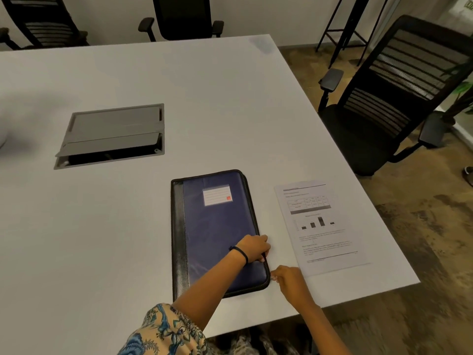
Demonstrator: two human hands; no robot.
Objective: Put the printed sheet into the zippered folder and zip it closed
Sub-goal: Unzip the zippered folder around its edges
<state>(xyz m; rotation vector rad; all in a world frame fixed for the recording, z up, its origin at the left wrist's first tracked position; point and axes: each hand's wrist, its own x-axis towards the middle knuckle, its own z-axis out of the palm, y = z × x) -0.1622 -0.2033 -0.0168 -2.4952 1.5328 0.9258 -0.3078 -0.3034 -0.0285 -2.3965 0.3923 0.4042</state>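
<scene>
— Left hand (252, 248) curled over the edge of the zippered folder (217, 226); right hand (288, 276) bunched at the corner just below, gripping anything or not: cannot tell. Risk?
— Jamming the zip (250, 201) at that corner through a sideways tug. Flat just right of the fingertips (273, 278), outside: the printed sheet (320, 226).
— Writing?
— Unreadable: ruled label (217, 195), tiny print.

A pale grey worktop (115, 239) carries a recessed grey cable hatch (112, 131), its flap ajar. Black mesh office chairs (399, 85) stand around it on mottled brown carpet (422, 252), before a plain white wall (256, 14).
</scene>
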